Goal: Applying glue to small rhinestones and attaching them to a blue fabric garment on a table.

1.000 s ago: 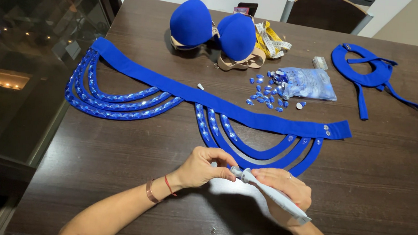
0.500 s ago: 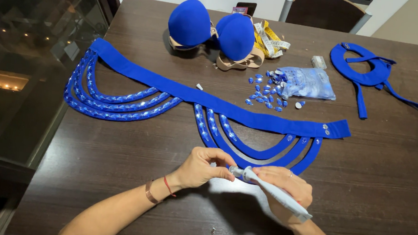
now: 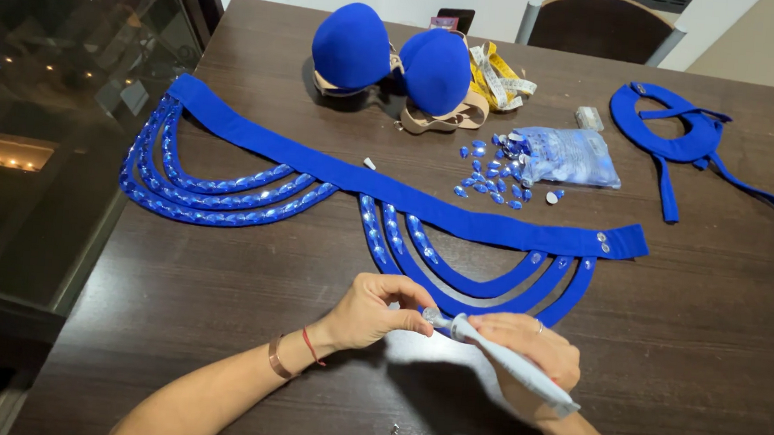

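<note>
My right hand [image 3: 531, 356] grips a grey-white glue tube [image 3: 509, 362], its nozzle pointing left. The fingertips of my left hand [image 3: 378, 311] pinch at the tube's tip; whether a small piece is held there I cannot tell. Both hands sit near the table's front edge, just below a long blue fabric belt [image 3: 460, 220] with looped straps. The left loops [image 3: 214, 196] carry rows of blue gems; the right loops [image 3: 478, 285] are partly gemmed.
Loose blue gems [image 3: 492, 175] lie beside a clear bag of gems [image 3: 568, 156]. A blue padded bra [image 3: 390, 61] and a yellow tape measure [image 3: 499, 77] are at the back, a blue collar piece [image 3: 688, 140] at right, a chair [image 3: 600, 23] behind the dark wooden table [image 3: 216, 287].
Almost nothing has moved; my hands stay together at the tube's tip, with the tube shifted only slightly.
</note>
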